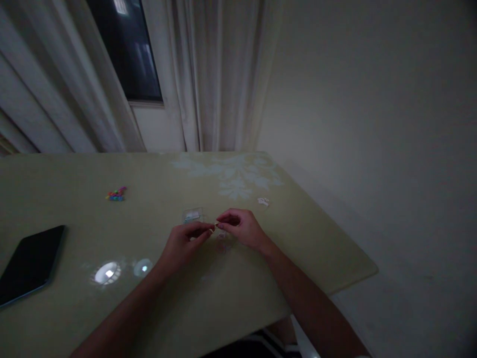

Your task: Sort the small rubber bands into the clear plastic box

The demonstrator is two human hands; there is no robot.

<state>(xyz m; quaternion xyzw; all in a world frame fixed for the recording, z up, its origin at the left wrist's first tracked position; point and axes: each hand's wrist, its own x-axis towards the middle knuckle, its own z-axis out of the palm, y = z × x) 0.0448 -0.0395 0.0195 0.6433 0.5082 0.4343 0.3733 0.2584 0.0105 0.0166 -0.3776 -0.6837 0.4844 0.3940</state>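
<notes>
Over the middle of the table, my left hand (186,242) and my right hand (244,228) meet at the fingertips. Both pinch a small pale yellowish piece (215,226), too small to name, with most of it hidden by the fingers. Just behind my left hand lies a clear plastic box (193,215) with something whitish and bluish in it. A few small pinkish marks or pieces show on the table below my fingertips; I cannot tell whether they are reflections.
On the glossy table (238,293) lie a black tablet (32,263) at the left, a pile of small multicoloured pieces (117,194) at the back left, and a few white pieces (263,202) at the right. Curtains (201,74) hang behind, and a wall (372,124) runs along the right side.
</notes>
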